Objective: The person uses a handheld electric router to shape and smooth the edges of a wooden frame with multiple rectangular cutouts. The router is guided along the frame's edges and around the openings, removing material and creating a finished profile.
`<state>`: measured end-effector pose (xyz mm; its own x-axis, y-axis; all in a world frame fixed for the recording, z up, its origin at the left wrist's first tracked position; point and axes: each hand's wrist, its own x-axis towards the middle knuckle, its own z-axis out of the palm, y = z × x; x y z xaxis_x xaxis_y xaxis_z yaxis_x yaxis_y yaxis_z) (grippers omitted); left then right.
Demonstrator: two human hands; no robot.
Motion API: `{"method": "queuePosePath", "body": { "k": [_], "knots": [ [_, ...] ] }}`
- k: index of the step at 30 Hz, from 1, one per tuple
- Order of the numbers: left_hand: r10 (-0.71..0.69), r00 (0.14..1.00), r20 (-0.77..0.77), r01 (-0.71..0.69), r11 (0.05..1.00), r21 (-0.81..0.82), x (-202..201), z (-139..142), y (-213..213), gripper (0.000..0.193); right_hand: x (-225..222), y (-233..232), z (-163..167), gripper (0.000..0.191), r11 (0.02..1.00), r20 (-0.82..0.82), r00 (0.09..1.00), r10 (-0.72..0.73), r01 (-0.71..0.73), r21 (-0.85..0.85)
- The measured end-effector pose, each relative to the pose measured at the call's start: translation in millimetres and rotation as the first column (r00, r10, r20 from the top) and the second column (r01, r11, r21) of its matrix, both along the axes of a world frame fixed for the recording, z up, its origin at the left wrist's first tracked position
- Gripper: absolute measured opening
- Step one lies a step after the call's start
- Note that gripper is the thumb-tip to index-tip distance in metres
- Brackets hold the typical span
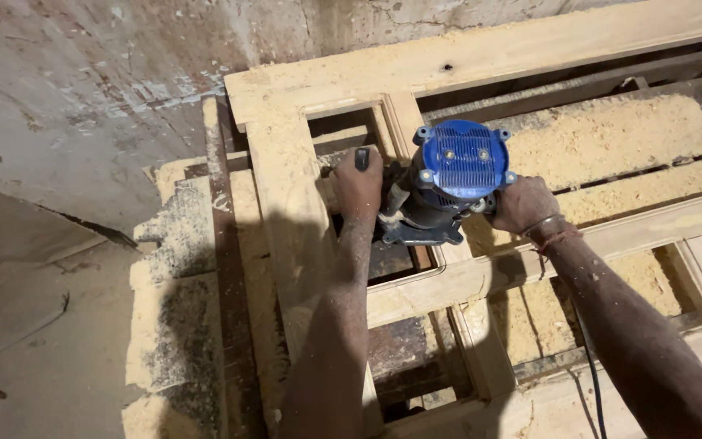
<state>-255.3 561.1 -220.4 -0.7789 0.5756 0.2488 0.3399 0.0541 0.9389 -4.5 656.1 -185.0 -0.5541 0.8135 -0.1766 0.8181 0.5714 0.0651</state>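
Observation:
A hand-held wood router (pixel 447 180) with a blue vented top and a dark base stands upright on a pale wooden frame (pixel 294 219) made of rails and open panels. My left hand (pixel 358 185) is closed around its left side handle, whose black knob shows above my fingers. On the opposite side, my right hand (pixel 522 204) grips the other handle, which my fingers hide. A thread band circles my right wrist. Both forearms are dusted with sawdust.
Sawdust (pixel 603 134) lies thick inside the frame's openings and on the boards (pixel 172 325) to its left. A black cord (pixel 591 374) runs down beside my right arm. A rough concrete wall (pixel 83 89) and floor (pixel 34 349) sit to the left.

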Motion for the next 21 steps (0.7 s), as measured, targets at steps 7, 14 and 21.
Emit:
{"method": "queuePosePath", "body": {
  "k": [7,14,21],
  "knots": [
    [-0.072,0.994,0.078,0.074,0.997,-0.016,7.6,-7.4,-13.5,0.023,17.6,-4.0,-21.8,0.025,0.997,0.090,0.996,0.012,-0.006,-0.077],
    [-0.073,0.993,0.096,0.080,0.994,-0.075,38.4,-10.2,-51.8,0.027,54.3,-44.3,-33.1,0.042,0.989,0.232,0.970,0.065,-0.032,-0.144],
    [-0.038,0.999,0.034,0.042,0.989,-0.143,55.6,-5.9,-75.9,0.027,88.9,-64.8,-52.1,0.038,0.996,0.000,0.996,0.090,-0.090,0.017]
  ]
}}
